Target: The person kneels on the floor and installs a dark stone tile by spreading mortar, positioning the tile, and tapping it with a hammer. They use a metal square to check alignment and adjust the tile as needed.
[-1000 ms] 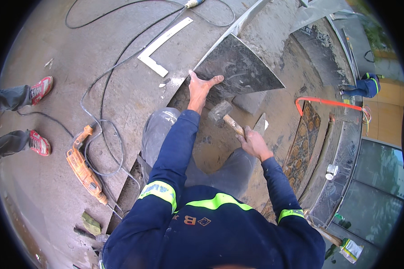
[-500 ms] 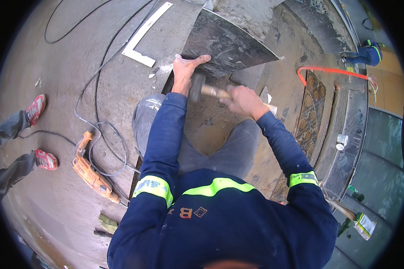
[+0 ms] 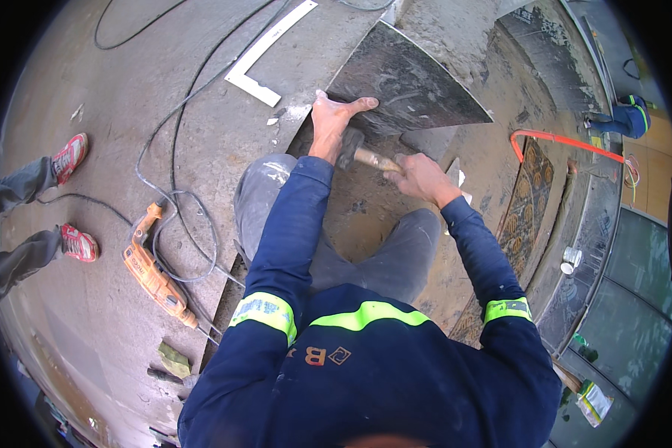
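Note:
My left hand (image 3: 328,123) grips the near left edge of a dark, dusty, curved stone slab (image 3: 411,82), with its thumb spread across the face. My right hand (image 3: 422,179) is closed round the wooden handle of a hammer (image 3: 351,149). The grey hammer head is beside my left hand, just below the slab and partly hidden. A pale, pointed metal piece, possibly a trowel (image 3: 455,172), lies behind my right hand. My grey-trousered knees are bent around a dirty recessed patch.
Left: orange power drill (image 3: 153,269), looping cables, white square (image 3: 261,89), a person's red shoes (image 3: 75,239). Right: orange bar or hose (image 3: 560,138), patterned board (image 3: 523,201), white container (image 3: 571,257), glass panels, a bent co-worker (image 3: 627,119). Grey blocks adjoin the slab.
My right hand has swung the hammer leftward and up from lower right, bringing its head next to my left hand. My left hand stays on the slab; the camera view has shifted slightly.

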The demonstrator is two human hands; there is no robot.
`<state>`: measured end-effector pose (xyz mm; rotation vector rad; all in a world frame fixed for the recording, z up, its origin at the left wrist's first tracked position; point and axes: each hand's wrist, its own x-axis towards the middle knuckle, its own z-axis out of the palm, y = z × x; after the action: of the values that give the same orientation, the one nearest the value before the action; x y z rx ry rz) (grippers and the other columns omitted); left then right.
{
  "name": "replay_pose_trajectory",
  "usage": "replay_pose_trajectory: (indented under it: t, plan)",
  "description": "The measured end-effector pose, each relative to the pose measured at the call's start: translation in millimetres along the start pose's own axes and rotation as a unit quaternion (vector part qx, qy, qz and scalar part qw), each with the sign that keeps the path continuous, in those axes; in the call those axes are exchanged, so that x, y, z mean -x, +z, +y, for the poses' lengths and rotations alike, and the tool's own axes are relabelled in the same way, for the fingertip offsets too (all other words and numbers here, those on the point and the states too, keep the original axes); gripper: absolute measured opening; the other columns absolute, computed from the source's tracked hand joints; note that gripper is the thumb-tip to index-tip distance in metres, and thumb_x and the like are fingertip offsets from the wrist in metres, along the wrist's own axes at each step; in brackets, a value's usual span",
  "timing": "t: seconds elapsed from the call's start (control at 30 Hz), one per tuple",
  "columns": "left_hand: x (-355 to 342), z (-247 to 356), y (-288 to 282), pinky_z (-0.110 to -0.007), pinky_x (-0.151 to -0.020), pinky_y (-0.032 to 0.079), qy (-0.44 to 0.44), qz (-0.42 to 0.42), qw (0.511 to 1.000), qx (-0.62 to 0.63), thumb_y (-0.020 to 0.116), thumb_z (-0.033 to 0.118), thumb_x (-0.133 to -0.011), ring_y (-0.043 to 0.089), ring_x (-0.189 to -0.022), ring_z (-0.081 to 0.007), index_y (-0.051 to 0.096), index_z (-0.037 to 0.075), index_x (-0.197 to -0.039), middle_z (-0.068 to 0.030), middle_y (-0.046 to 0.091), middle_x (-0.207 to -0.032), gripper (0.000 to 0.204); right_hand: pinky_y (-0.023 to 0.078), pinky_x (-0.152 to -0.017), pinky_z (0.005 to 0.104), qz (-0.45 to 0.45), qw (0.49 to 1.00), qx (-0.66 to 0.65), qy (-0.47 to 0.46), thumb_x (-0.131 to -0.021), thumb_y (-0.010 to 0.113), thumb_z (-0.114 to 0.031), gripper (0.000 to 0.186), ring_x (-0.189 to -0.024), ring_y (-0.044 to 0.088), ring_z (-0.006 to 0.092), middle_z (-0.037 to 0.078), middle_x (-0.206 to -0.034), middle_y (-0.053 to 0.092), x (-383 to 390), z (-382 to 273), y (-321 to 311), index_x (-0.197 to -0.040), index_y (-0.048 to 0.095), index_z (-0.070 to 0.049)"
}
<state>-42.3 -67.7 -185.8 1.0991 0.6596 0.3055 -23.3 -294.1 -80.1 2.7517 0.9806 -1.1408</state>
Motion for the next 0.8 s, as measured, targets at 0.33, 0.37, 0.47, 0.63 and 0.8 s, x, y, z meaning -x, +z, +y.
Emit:
replay_pose_trajectory:
  t: [0.33, 0.37, 0.47, 0.63, 0.8]
  plan:
    - [13.2, 15.7, 7.8, -0.04, -0.088, 0.061, -0.034, -0.043, 0.994, 0.095, 0.101, 0.006, -0.069, 0.074, -0.101, -0.0265, 0.058, -0.009, -0.132, -0.018, 0.074, -0.117, 0.078, 0.056, -0.088, 0.0587, 0.058, 0.997, -0.057, 0.012, -0.102, 0.07, -0.042, 0.041, -0.098, 0.073, 0.05, 0.028, -0.1, 0.076, 5.0, -7.2, 58.4, -0.113, 0.072, -0.002]
    - [13.8, 15.9, 7.8, -0.04, -0.087, 0.062, -0.036, -0.043, 0.994, 0.094, 0.102, 0.006, -0.068, 0.074, -0.099, -0.028, 0.056, -0.012, -0.131, -0.021, 0.073, -0.117, 0.08, 0.057, -0.091, 0.0582, 0.029, 0.998, -0.054, -0.006, -0.1, 0.071, -0.042, 0.042, -0.101, 0.074, 0.0486, 0.027, -0.102, 0.077, 4.5, -5.7, 63.3, -0.113, 0.074, -0.003]
    - [15.1, 12.2, 11.3, -0.037, -0.088, 0.06, -0.027, -0.036, 0.994, 0.103, 0.102, 0.006, -0.067, 0.072, -0.102, -0.0277, 0.048, -0.017, -0.139, -0.0215, 0.071, -0.118, 0.093, 0.058, -0.093, 0.0567, -0.011, 0.998, -0.005, -0.058, -0.099, 0.071, -0.042, 0.041, -0.103, 0.074, 0.0485, 0.027, -0.103, 0.077, -10.2, 4.7, 67.1, -0.112, 0.076, -0.003]
    - [15.1, 0.3, 13.7, -0.034, -0.085, 0.056, -0.019, -0.011, 0.992, 0.123, 0.1, 0.003, -0.069, 0.067, -0.099, -0.0232, 0.024, -0.022, -0.158, -0.0184, 0.068, -0.119, 0.12, 0.059, -0.096, 0.0544, 0.039, 0.996, -0.059, 0.06, -0.096, 0.073, -0.039, 0.039, -0.106, 0.074, 0.0476, 0.026, -0.108, 0.078, -54.6, 19.3, 69.9, -0.111, 0.079, -0.004]
    - [11.5, -5.2, 11.2, -0.04, -0.09, 0.054, -0.036, -0.022, 0.997, 0.069, 0.094, 0.016, -0.083, 0.066, -0.114, -0.0243, 0.047, 0.001, -0.154, -0.0099, 0.066, -0.133, 0.086, 0.059, -0.096, 0.0538, -0.023, 0.997, -0.075, 0.003, -0.095, 0.074, -0.04, 0.038, -0.11, 0.074, 0.0463, 0.024, -0.114, 0.078, -47.1, 24.1, 90.8, -0.114, 0.08, -0.008]
